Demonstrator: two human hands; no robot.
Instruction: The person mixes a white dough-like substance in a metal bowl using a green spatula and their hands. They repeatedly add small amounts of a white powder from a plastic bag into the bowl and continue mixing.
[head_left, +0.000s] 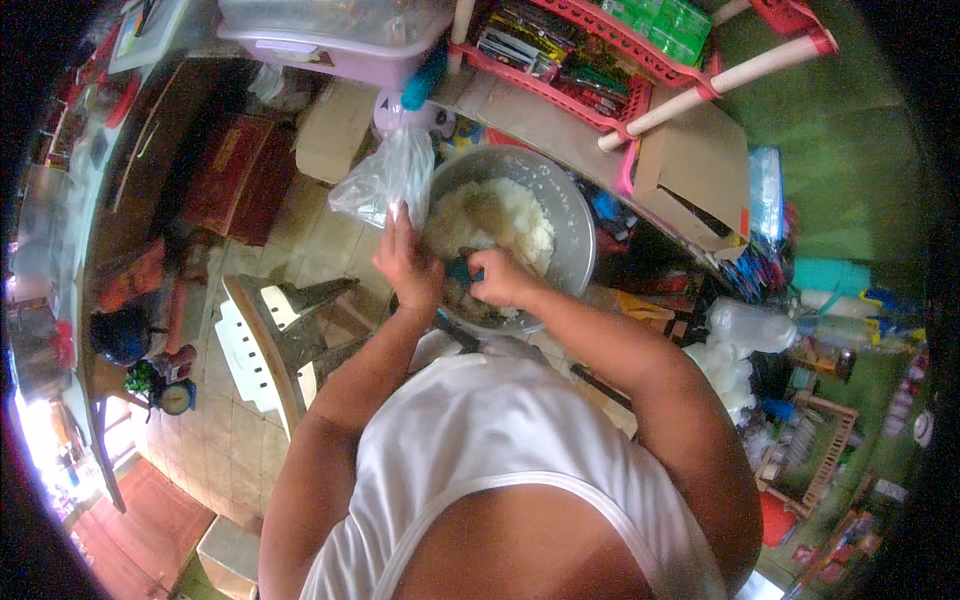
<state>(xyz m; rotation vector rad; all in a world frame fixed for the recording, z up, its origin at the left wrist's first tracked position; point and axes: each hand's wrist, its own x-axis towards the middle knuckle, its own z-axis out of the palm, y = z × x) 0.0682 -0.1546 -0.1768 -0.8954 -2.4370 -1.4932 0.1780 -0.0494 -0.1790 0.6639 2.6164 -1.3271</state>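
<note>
A large round metal basin (574, 217) stands before me, with a white and brownish crumbly or granular mass (517, 217) in it. My right hand (499, 277) is over the near part of the basin, its fingers curled around a teal object (459, 271) whose far part is hard to make out. At the basin's left rim, my left hand (409, 262) is raised with its fingers against the lower edge of a clear plastic bag (394, 176). The bag bulges to the left, and whether it has contents is unclear.
Beyond the basin is a shelf edge (510, 97) with a lilac plastic bin (337, 64), a red basket (551, 94) of packets and a cardboard box (694, 169). A chair or stand with white slotted parts (244, 356) is at my left. Clear plastic containers (750, 324) lie at the right.
</note>
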